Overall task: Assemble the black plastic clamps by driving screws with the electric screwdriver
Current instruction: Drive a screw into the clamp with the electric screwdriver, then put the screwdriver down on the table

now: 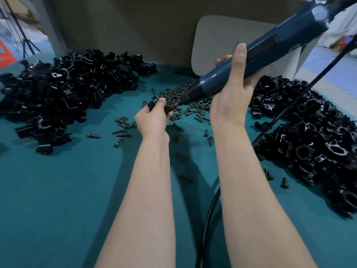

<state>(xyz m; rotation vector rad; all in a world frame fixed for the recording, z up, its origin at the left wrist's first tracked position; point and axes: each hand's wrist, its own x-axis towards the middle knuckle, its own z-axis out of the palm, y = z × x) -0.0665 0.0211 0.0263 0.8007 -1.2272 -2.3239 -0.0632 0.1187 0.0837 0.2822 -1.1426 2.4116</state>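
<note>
My left hand (pixel 152 118) grips a small black plastic clamp (pixel 155 103) above the teal table, fingers curled round it. My right hand (pixel 230 89) holds the blue electric screwdriver (pixel 257 53) by its body, thumb lying up along the barrel. The tool slants down to the left, and its black tip (pixel 178 103) meets the clamp at a screw head. The clamp is mostly hidden by my fingers.
A big pile of black clamp parts (pixel 63 89) covers the left of the teal table (pixel 58 200); another pile (pixel 313 140) lies at the right. Loose black screws (pixel 193 105) are scattered in the middle. The tool's black cable (pixel 210 209) runs between my arms. A grey board (pixel 216 41) stands behind.
</note>
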